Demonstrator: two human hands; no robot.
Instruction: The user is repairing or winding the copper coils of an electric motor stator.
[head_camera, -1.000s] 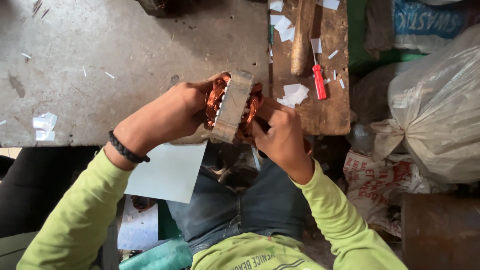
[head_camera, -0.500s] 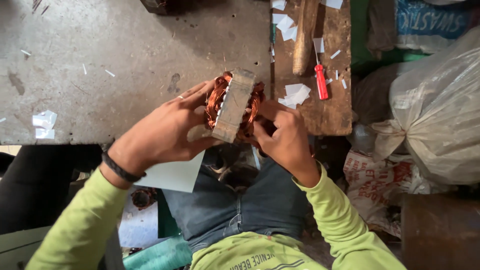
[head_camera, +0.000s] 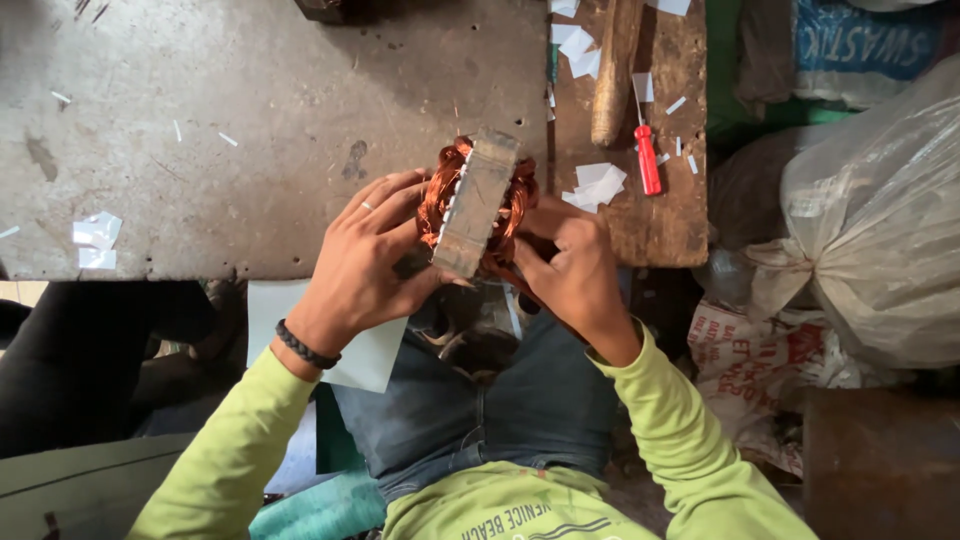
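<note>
Both hands grip a motor stator (head_camera: 478, 205), a grey laminated steel core with copper windings bulging from either end, held up over the person's lap just at the near edge of the grey surface (head_camera: 250, 110). Left hand (head_camera: 370, 265) wraps the stator's left side, thumb under the lower corner of the core and fingers spread up against the copper coil; a ring shows on one finger and a black band sits at the wrist. Right hand (head_camera: 575, 275) is clenched against the stator's right side, fingers curled in at the windings; whether it pinches a wire or a slip of paper there cannot be told. Compared with a second ago, the stator has tipped a little, its upper end now leaning further right, and the left fingers have opened out and slid higher along the coil, so the work looks like a re-grip and turn of the piece, not a release. To the right of the stator lies a wooden board (head_camera: 660, 215) carrying white paper scraps (head_camera: 597, 183), a red-handled screwdriver (head_camera: 647, 158) and a wooden handle (head_camera: 615, 70). Further right of the stator sit tied plastic sacks (head_camera: 870, 220).
</note>
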